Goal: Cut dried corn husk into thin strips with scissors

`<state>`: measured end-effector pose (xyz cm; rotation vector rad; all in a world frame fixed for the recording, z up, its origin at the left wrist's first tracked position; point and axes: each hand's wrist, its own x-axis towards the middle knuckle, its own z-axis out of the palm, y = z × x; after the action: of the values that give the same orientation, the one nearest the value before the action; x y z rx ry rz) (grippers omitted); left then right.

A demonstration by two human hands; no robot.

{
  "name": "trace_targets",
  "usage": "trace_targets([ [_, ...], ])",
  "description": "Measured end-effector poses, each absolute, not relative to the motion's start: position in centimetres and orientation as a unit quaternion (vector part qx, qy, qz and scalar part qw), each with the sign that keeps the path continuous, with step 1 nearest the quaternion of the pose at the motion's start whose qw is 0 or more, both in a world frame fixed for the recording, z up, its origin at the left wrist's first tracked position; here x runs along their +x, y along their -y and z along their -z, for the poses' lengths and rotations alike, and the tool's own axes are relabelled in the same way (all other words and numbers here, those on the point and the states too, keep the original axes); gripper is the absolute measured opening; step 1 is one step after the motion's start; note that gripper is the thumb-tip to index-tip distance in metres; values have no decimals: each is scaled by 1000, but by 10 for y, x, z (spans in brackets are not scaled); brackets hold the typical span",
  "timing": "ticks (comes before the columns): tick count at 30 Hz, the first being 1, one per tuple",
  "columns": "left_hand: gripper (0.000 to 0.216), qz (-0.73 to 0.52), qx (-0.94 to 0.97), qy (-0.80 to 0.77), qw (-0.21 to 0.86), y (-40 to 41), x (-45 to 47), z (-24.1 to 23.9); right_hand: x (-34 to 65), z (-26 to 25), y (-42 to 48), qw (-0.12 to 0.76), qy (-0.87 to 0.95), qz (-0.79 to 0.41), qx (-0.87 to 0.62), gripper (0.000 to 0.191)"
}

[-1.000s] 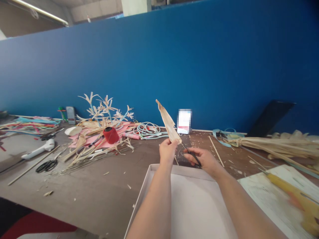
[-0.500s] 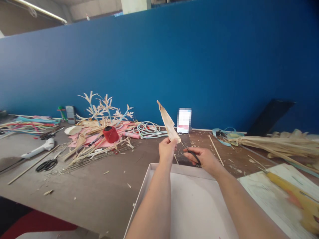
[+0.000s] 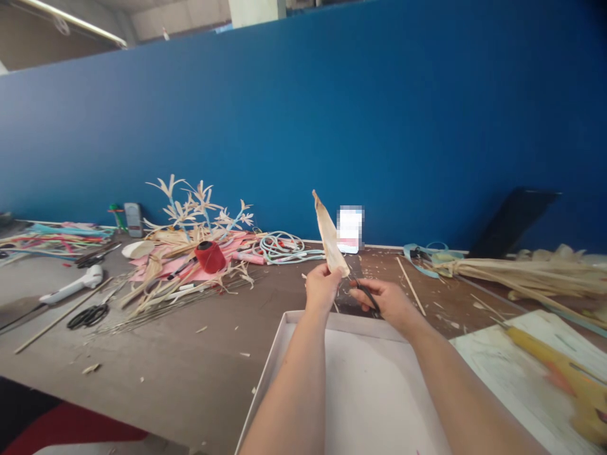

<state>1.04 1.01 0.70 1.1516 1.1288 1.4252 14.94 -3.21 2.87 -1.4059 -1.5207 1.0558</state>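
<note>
My left hand (image 3: 323, 289) pinches the lower end of a pale, dried husk-like leaf (image 3: 329, 237), which stands upright and narrows to a brownish tip. In my right hand (image 3: 383, 298) is a pair of scissors (image 3: 367, 296) with dark handles, my fingers wrapped about them. Their blades point up and left at the leaf's lower right edge; whether they touch it I cannot make out. Both hands are above the far rim of a shallow white box (image 3: 351, 325).
Left are a white corded tool (image 3: 76, 284), black-handled scissors (image 3: 88, 315), a red thread spool (image 3: 210, 256) and husk flowers (image 3: 183, 212). A lit phone (image 3: 349, 230) leans on the blue partition (image 3: 303, 126). Right are a husk bundle (image 3: 502, 272) and a yellow glue gun (image 3: 545, 354).
My left hand and the leaf have shifted slightly right, towards the scissors, and the leaf stands a little steeper. My right hand has barely moved.
</note>
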Motion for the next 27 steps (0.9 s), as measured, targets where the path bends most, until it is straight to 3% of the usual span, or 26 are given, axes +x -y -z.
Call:
trace_targets([
  [27,24,-575,476,-470,470,-10,12,-7,149,-28,29,401,601,-395,-567,47],
])
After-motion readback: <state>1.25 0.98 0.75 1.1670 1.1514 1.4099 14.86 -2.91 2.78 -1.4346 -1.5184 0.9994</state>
